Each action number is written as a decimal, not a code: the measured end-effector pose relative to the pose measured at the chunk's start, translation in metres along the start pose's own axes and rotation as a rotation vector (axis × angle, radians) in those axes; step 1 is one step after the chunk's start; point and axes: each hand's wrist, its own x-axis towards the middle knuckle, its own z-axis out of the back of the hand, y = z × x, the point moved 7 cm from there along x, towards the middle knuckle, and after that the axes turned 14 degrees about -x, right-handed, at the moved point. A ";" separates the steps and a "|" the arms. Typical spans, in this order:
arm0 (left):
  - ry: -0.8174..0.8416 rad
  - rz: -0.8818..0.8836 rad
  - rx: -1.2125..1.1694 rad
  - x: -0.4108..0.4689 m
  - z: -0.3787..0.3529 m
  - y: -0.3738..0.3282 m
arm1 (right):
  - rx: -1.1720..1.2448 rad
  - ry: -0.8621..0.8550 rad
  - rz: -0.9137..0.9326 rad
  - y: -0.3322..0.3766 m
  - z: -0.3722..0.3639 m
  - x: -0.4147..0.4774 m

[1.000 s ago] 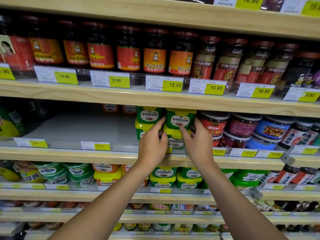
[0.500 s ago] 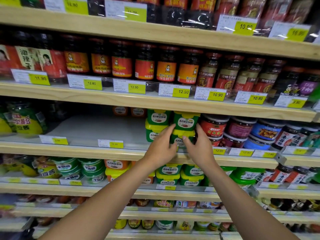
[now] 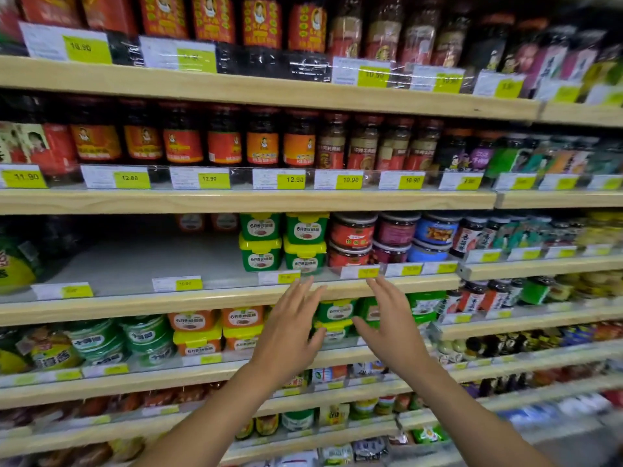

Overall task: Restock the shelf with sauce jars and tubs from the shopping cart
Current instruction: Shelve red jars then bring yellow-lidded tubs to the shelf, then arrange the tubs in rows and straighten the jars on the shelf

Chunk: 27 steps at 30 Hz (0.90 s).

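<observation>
Shelves of pale wood fill the whole head view, one above the other, with yellow price tags [image 3: 291, 179] along their front edges. The middle shelf [image 3: 168, 305] has a bare grey part on its left side. On that shelf sit four green tubs [image 3: 305, 230] with yellow lids, two on the bottom and two on top, near the front. Just to the right of them are red jars [image 3: 352, 230], then purple jars [image 3: 394, 230] and blue jars [image 3: 436, 230], also stacked two high. The shelf above holds a long row of dark sauce jars [image 3: 224, 143] with red and orange labels. The shelf below holds orange tubs [image 3: 195, 332] and round green pots [image 3: 145, 338]. The left hand [image 3: 290, 332] and the right hand [image 3: 394, 328] are up in front of the middle shelf's edge, a little below the green tubs and not touching them. Both hands are wide open with fingers spread, and they hold nothing. Half a second ago both hands were pressed against the stacked green tubs. Now they have pulled back and down, away from them. The tubs sit in the same stack as before. More of the top shelves shows now, and the sides look blurry.
</observation>
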 end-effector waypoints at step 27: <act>0.689 -0.258 -0.161 -0.060 -0.442 -0.397 | -0.197 0.139 -0.829 -0.460 0.152 -0.443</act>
